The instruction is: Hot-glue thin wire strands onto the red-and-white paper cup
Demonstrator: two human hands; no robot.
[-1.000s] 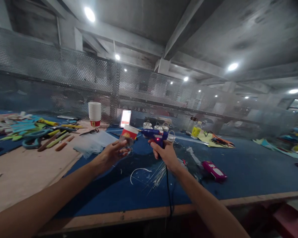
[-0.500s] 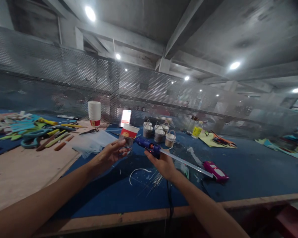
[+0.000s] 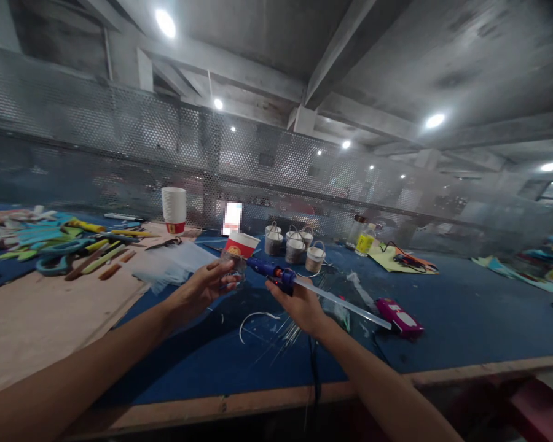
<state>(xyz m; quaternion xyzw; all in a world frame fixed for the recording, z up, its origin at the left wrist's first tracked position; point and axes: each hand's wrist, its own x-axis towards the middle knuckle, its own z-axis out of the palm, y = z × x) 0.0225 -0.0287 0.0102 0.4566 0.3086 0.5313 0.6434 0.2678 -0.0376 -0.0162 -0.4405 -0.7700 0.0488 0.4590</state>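
Note:
My left hand [image 3: 214, 279] is closed around a red and white paper cup [image 3: 241, 245], held tilted above the blue table top. Clear plastic seems to show below the cup's red band, though it is partly hidden by my fingers. In my right hand [image 3: 301, 305] is a blue glue gun [image 3: 270, 270], its nozzle pointing left close to the cup. A long translucent glue stick [image 3: 345, 302] sticks out of the gun's back end. Behind the gun stand several small grey buckets with wire handles [image 3: 295, 250].
A stack of paper cups [image 3: 174, 210] stands at the back left. Scissors [image 3: 58, 261], pens and gloves lie on the left. Loose wires [image 3: 289, 334] lie in front. A magenta box-shaped thing [image 3: 400, 318], a yellow-labelled bottle [image 3: 365, 240] and yellow paper [image 3: 399, 259] are to the right.
The glue gun has shifted slightly left, its nozzle a little nearer the cup. My left hand and the cup look nearly unchanged.

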